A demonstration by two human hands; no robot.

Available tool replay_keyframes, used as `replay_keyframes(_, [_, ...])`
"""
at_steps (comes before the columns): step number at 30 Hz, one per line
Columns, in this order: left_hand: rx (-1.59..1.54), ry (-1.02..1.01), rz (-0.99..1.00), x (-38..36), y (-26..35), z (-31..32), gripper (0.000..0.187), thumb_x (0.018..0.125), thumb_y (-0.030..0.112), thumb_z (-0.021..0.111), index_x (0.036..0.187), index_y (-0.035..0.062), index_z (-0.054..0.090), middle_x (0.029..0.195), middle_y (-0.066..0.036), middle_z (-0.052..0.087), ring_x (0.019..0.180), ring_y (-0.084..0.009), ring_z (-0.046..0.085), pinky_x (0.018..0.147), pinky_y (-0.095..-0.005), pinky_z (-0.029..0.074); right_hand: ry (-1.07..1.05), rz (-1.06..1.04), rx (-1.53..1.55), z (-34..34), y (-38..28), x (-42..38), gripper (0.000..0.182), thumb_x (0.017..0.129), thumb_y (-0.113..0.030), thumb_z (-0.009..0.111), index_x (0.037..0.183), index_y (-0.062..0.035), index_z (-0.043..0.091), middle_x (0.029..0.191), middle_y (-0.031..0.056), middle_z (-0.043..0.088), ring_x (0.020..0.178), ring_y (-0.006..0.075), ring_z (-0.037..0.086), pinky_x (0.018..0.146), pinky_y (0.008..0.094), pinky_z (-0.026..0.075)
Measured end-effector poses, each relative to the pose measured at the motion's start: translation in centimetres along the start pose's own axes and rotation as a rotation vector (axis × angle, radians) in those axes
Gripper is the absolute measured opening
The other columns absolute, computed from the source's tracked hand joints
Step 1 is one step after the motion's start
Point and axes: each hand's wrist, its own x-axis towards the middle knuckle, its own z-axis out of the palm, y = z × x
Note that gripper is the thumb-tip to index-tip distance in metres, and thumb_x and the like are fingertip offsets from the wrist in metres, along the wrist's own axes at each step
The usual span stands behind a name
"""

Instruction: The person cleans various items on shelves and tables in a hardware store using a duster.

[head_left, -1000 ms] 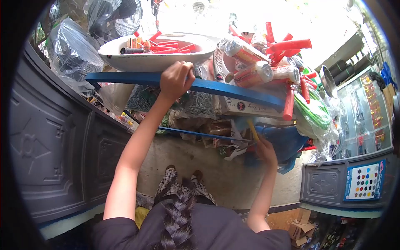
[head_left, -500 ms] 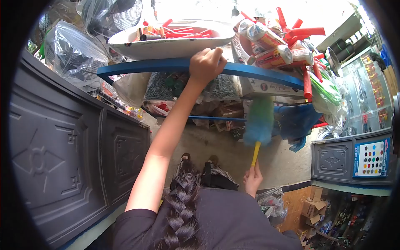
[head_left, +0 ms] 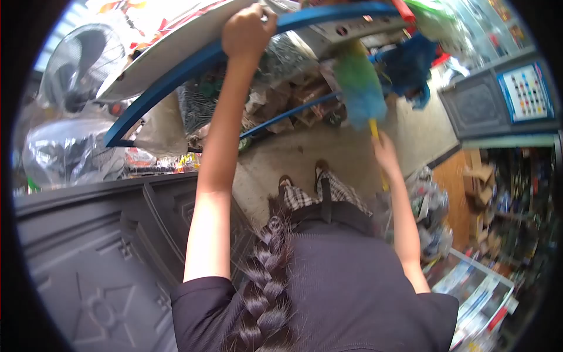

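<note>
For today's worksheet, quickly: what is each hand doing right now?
Left hand: closed on the blue shelf edge.
Right hand: closed on the feather duster.

Premises: a hardware shop. Blue shelving (head_left: 176,82) carries bagged nails (head_left: 287,56); a paint colour chart (head_left: 526,92) hangs far right; stock boxes (head_left: 481,176) crowd the right.

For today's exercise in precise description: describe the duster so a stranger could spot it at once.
Find the blue shelf rail that the left hand grips. To its right, the right hand holds a yellow handle topped by the duster. Its fluffy green-and-blue head sets it apart from the bagged hardware around it.
</note>
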Motion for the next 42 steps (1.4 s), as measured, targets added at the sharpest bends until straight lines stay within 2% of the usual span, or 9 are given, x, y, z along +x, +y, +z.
replay_keyframes(3, [0.025,-0.087,-0.015,-0.4,0.4,-0.9,0.026,0.074,0.032,0.05,0.078,0.0092,0.062,0.073,-0.016,0.059,0.069,-0.0331,0.058,0.063,-0.0409,0.046,0.03,0.057,0.093,0.9,1.4,-2.7,0.025,0.085,-0.018,0.045,0.104,-0.0027,0.049,0.059,0.0017,0.046,0.048,0.0083,0.044,0.045,0.0235,0.035])
replay_keyframes(6, [-0.357,0.305,0.222,-1.1,0.6,-0.5,0.017,0.071,0.023,0.056,0.078,0.0082,0.06,0.08,-0.012,0.059,0.077,-0.0294,0.057,0.07,-0.0384,0.044,0.137,0.292,0.38,-0.6,2.5,-11.0,0.03,0.085,-0.015,0.045,0.115,-0.0056,0.045,0.059,-0.0024,0.044,0.049,0.0047,0.041,0.043,0.0195,0.033])
replay_keyframes(8, [-0.281,0.483,0.463,-3.5,1.6,-0.1,0.013,0.064,0.016,0.056,0.075,0.0078,0.054,0.077,-0.009,0.056,0.08,-0.0235,0.055,0.073,-0.0356,0.041,0.369,0.219,0.014,-1.2,6.1,-16.8,0.033,0.085,-0.013,0.046,0.116,-0.0026,0.045,0.063,-0.0024,0.046,0.052,0.0044,0.04,0.046,0.0194,0.033])
replay_keyframes(10, [-0.453,-0.017,0.658,-8.4,3.4,1.1,0.021,0.06,0.012,0.058,0.08,0.0082,0.053,0.087,-0.007,0.053,0.09,-0.0219,0.049,0.079,-0.0345,0.035,0.459,0.402,0.076,-2.4,10.3,-21.7,0.034,0.086,-0.014,0.045,0.119,-0.0066,0.045,0.06,-0.0024,0.047,0.047,0.0046,0.04,0.043,0.0195,0.033])
replay_keyframes(13, [-0.275,-0.175,0.701,-12.3,5.0,5.6,0.033,0.06,0.017,0.062,0.088,0.0051,0.051,0.092,-0.01,0.05,0.094,-0.0273,0.047,0.078,-0.0363,0.036,0.603,0.755,0.377,-2.7,8.4,-24.7,0.034,0.088,-0.019,0.041,0.122,-0.0143,0.041,0.053,-0.0035,0.037,0.036,0.0044,0.033,0.032,0.0196,0.025])
replay_keyframes(21, [0.106,-0.235,0.55,-9.9,4.2,11.5,0.035,0.057,0.024,0.064,0.084,0.0051,0.053,0.081,-0.008,0.049,0.083,-0.024,0.047,0.071,-0.0341,0.035,0.521,0.615,0.493,-1.4,8.4,-20.4,0.032,0.088,-0.019,0.042,0.119,-0.0125,0.044,0.054,-0.0039,0.036,0.037,0.0023,0.033,0.031,0.0182,0.025])
replay_keyframes(26, [0.092,-0.259,0.642,-7.9,4.3,9.7,0.018,0.061,0.023,0.062,0.074,0.0104,0.059,0.081,-0.004,0.053,0.085,-0.0213,0.048,0.073,-0.0368,0.033,0.294,0.093,-0.184,-3.8,8.2,-17.4,0.036,0.085,-0.012,0.042,0.12,-0.0064,0.043,0.065,0.0143,0.056,0.054,0.0217,0.055,0.054,0.0328,0.043])
replay_keyframes(31, [0.068,-0.331,0.688,-7.2,5.0,9.5,0.009,0.065,0.017,0.059,0.069,0.0092,0.058,0.079,-0.003,0.056,0.085,-0.02,0.049,0.073,-0.0356,0.033,0.085,0.257,-0.192,-5.7,4.8,-15.7,0.037,0.084,-0.012,0.043,0.121,-0.0144,0.043,0.077,0.0261,0.053,0.074,0.0391,0.054,0.061,0.0394,0.042])
replay_keyframes(42, [-0.031,-0.529,0.695,-5.1,4.7,7.8,0.004,0.067,0.007,0.052,0.07,0.0045,0.052,0.076,-0.008,0.056,0.081,-0.0257,0.049,0.067,-0.0379,0.035,0.002,0.03,-0.079,-9.6,3.1,-15.1,0.044,0.08,-0.01,0.047,0.123,-0.0193,0.042,0.07,0.019,0.055,0.061,0.0362,0.053,0.057,0.04,0.041])
